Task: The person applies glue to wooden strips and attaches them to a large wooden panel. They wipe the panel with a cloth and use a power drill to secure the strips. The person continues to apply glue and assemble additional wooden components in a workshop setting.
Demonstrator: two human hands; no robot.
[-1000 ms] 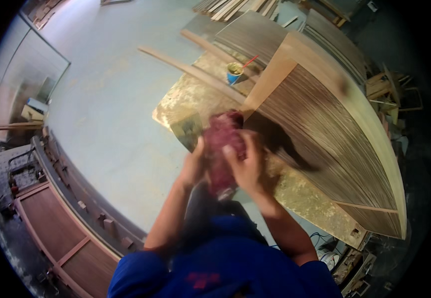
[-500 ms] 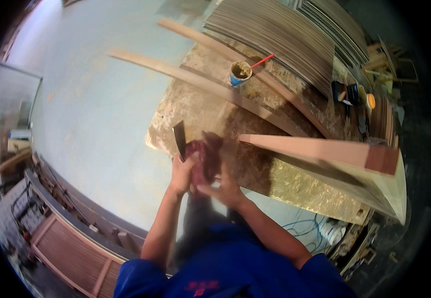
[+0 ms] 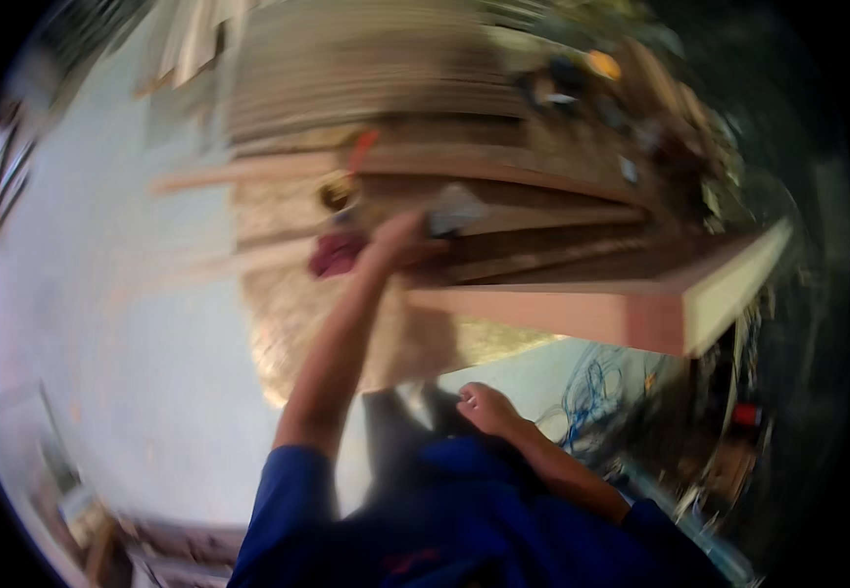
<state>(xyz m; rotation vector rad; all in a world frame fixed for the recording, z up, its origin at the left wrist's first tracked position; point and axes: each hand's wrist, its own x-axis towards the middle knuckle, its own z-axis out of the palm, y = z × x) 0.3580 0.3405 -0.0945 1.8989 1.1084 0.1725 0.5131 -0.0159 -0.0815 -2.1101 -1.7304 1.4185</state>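
Note:
My left hand (image 3: 403, 240) reaches out over the workbench, its fingers wrapped round a putty knife (image 3: 459, 208) whose pale blade points away to the right; motion smears its outline. Just left of that hand a crumpled maroon cloth (image 3: 335, 255) lies on the bench. Behind the cloth stands a small can of yellowish paste (image 3: 337, 193) with a red stick (image 3: 364, 149) in it. My right hand (image 3: 486, 407) is drawn back near my body, below the bench edge, with its fingers curled in and nothing visible in them.
A long wooden piece (image 3: 542, 309) with a pale end juts over the bench's right front. Wooden strips (image 3: 248, 171) lie across the worn bench top (image 3: 288, 338). Stacked panels (image 3: 366, 88) are at the back. Blue hose (image 3: 591, 387) coils on the floor at right.
The maroon cloth has left my hands and lies on the bench. My left hand has moved forward with the putty knife; my right hand has pulled back. The view has turned.

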